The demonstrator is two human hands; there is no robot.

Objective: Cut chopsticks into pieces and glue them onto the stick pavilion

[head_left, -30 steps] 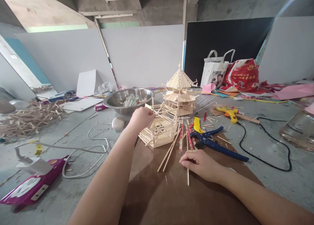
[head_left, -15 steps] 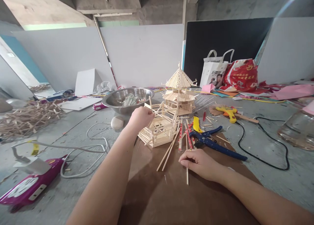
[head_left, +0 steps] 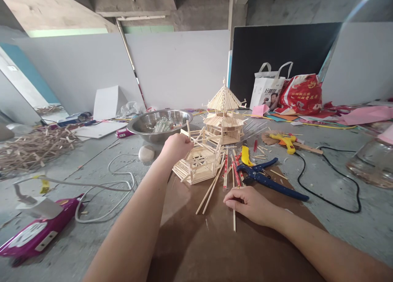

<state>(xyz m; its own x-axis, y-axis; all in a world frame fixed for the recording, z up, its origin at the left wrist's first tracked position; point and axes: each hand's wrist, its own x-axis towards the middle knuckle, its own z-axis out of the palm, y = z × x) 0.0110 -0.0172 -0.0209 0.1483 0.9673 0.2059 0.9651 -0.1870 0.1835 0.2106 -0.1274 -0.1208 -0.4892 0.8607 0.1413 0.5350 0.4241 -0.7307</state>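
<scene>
My left hand (head_left: pixel 177 146) is closed in a pinch at the far left rim of a six-sided frame of wooden sticks (head_left: pixel 202 169). A short upright wooden stick (head_left: pixel 188 128) rises at its fingertips. My right hand (head_left: pixel 250 204) rests on the brown board (head_left: pixel 190 249) with its fingers curled. A loose thin stick (head_left: pixel 235 222) runs beneath that hand; whether the fingers grip it is hidden. Between the hands lie more loose sticks (head_left: pixel 210 194) and red-marked clear packets (head_left: pixel 226 171). Behind the frame stands a roofed stick pavilion (head_left: pixel 224 118).
Blue cutting pliers (head_left: pixel 270 181) and a yellow utility knife (head_left: pixel 246 155) lie right of the sticks. Farther right are a yellow glue gun (head_left: pixel 287 142) with a black cord and a clear jar (head_left: pixel 373 165). A metal basin (head_left: pixel 144 128) and purple power strip (head_left: pixel 39 228) stand left.
</scene>
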